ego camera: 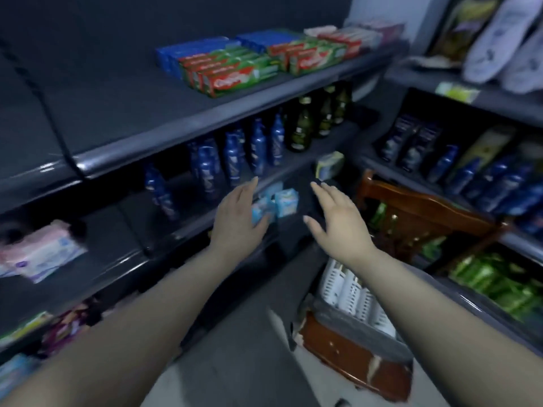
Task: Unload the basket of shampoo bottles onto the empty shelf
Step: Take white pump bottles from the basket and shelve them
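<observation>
Several blue shampoo bottles point(208, 171) stand on the grey middle shelf point(188, 198) ahead of me, one of them point(160, 189) leaning apart at the left. My left hand point(236, 218) and my right hand point(335, 218) both reach forward in front of that shelf's edge, fingers straight, holding nothing. A white perforated basket point(349, 292) sits low at the right on a wooden chair, under my right forearm. I cannot tell what is in the basket.
Toothpaste boxes point(232, 71) fill the top shelf. Dark green bottles point(302, 127) stand to the right of the blue ones. Light blue packs point(283, 202) lie on a lower shelf. The brown wooden chair point(417, 212) stands against a right-hand rack with more blue bottles point(496, 183).
</observation>
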